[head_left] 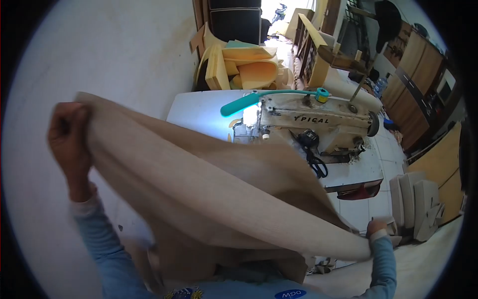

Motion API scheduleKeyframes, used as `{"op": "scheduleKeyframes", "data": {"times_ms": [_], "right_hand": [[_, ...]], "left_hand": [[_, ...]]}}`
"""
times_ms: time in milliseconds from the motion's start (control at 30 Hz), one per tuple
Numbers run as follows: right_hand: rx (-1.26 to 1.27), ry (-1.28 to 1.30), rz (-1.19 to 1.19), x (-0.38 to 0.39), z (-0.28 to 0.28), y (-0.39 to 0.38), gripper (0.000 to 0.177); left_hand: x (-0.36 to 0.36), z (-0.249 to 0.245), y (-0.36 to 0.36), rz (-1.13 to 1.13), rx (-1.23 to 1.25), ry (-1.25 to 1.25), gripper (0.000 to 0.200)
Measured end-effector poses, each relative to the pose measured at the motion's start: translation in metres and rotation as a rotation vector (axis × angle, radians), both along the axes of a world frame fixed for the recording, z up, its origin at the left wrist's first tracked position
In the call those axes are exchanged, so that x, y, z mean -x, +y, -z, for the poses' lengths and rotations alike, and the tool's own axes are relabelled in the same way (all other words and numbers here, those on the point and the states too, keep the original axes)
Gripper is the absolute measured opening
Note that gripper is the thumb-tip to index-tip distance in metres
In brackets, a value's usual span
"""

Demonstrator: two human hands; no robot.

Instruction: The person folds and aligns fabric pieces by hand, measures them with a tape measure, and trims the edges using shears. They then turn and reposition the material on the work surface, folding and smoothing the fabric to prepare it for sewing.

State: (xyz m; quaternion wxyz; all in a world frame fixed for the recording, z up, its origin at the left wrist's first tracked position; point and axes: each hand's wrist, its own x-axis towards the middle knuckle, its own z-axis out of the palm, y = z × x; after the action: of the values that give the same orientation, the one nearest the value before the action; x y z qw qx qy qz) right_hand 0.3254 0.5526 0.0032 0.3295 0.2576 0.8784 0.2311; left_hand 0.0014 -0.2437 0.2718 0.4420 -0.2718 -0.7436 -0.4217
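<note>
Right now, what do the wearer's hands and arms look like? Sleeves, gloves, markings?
Left hand and right hand: no gloves visible. Both arms: long light-blue sleeves, paler cuffs. No sleeve markings discernible. Shirt front has a blue "DGW" oval.

A broad beige-tan cloth (214, 199) hangs loosely between the two raised hands, its upper edge rolled into a thick fold slanting down toward the right hand (379, 226). Below, it sags in soft creases, partly covering the near side of the counter (194, 107).
</note>
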Motion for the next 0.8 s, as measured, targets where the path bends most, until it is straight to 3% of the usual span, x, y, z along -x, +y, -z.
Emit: {"op": "scheduleKeyframes", "data": {"times_ms": [33, 100, 133, 167, 233, 300, 367, 400, 433, 467, 500, 533, 567, 600, 633, 700, 733, 767, 800], "right_hand": [[-0.001, 0.001, -0.014, 0.009, 0.018, 0.013, 0.045], [0.647, 0.670, -0.279, 0.050, -0.016, -0.037, 0.052], [1.025, 0.771, -0.034, 0.088, -0.067, -0.108, 0.058], [1.273, 0.827, -0.057, 0.108, -0.084, -0.143, 0.063], [1.327, 0.836, -0.468, 0.145, -0.112, -0.196, 0.081], [1.398, 0.855, -0.669, 0.178, -0.116, -0.237, 0.091], [1.171, 0.882, -0.996, 0.199, -0.121, -0.287, 0.095], [1.218, 0.784, -1.002, 0.199, -0.114, -0.311, 0.093], [1.255, 0.684, -1.002, 0.195, -0.107, -0.335, 0.091], [1.895, 0.196, -0.550, 0.183, -0.129, -0.360, 0.092], [2.023, -0.113, -0.754, 0.173, -0.081, -0.362, 0.090], [2.333, -0.291, -0.635, 0.154, -0.047, -0.373, 0.083], [2.425, -0.472, -0.446, 0.151, -0.035, -0.380, 0.073], [2.486, -0.649, -0.238, 0.148, -0.024, -0.386, 0.065], [2.330, -0.796, 0.010, 0.156, -0.024, -0.382, 0.055], [2.161, -0.500, -0.073, 0.163, -0.007, -0.348, 0.048], [2.132, -0.426, -0.161, 0.164, -0.004, -0.332, 0.046], [2.096, -0.352, -0.245, 0.164, -0.001, -0.315, 0.045], [1.869, -0.251, -0.345, 0.167, -0.009, -0.300, 0.045]], "left_hand": [[-0.006, 0.011, 0.011, 0.029, -0.008, -0.121, 0.014], [-0.006, 0.031, 0.003, 0.204, -0.085, -0.355, 0.017], [-0.008, 0.032, 0.005, 0.238, -0.134, -0.407, 0.018], [-0.011, 0.029, 0.008, 0.273, -0.179, -0.457, 0.018], [-0.011, 0.021, -0.007, 0.288, -0.188, -0.559, 0.022], [-0.022, 0.002, 0.010, 0.220, -0.343, -0.495, 0.027], [-0.034, -0.019, 0.013, 0.112, -0.459, -0.311, 0.037], [-0.042, -0.032, 0.011, 0.046, -0.487, -0.165, 0.044], [-0.049, -0.049, 0.001, -0.101, -0.253, -0.031, 0.044], [-0.055, -0.066, -0.010, -0.261, -0.051, 0.130, 0.045], [-0.046, -0.069, -0.029, -0.228, -0.169, 0.094, 0.043], [-0.031, -0.072, -0.045, -0.181, -0.294, 0.068, 0.042], [-0.012, -0.075, -0.055, -0.117, -0.422, 0.045, 0.040], [0.009, -0.080, -0.057, -0.034, -0.549, 0.037, 0.039], [0.028, -0.088, -0.050, 0.060, -0.672, 0.028, 0.037], [0.025, -0.062, 0.007, -0.360, -0.247, -0.002, 0.025], [0.039, -0.047, -0.003, -0.321, -0.096, -0.052, 0.022], [0.048, -0.026, 0.003, -0.242, -0.097, -0.108, 0.021], [0.056, -0.005, 0.009, -0.166, -0.088, -0.172, 0.021]]}}
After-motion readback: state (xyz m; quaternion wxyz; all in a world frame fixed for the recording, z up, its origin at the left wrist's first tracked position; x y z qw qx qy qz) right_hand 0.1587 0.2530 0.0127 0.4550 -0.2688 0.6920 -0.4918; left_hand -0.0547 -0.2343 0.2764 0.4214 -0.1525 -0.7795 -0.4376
